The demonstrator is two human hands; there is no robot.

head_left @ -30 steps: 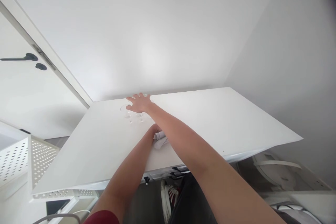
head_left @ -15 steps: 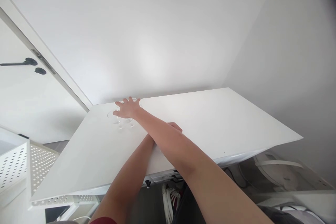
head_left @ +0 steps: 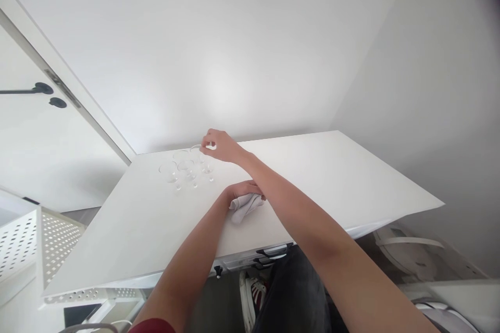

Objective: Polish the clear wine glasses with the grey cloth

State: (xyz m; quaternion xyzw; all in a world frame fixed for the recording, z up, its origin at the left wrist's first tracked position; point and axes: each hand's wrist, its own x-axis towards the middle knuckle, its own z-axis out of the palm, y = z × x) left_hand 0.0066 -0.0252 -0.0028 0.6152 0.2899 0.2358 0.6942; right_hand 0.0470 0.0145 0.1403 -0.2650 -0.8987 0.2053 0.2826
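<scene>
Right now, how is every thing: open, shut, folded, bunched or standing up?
Clear, round-rimmed glasses: grouped together, apparently upright.
Pale grey cloth: bunched, partly under the bare left hand.
Bare right hand: raised, fingers curled by a glass rim.
White rectangular table: flat, bearing glasses and cloth.
White door with black handle: open or shut, can't tell.

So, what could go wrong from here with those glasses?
The clear glasses stand close together, so nudging one might knock its neighbour. The right hand appears to be at the rim of the rear glass, near the far edge of the white table; a clumsy touch could tip it. In this view the right forearm crosses part of the left hand, which is on a cloth, so the arms might bump.
</scene>
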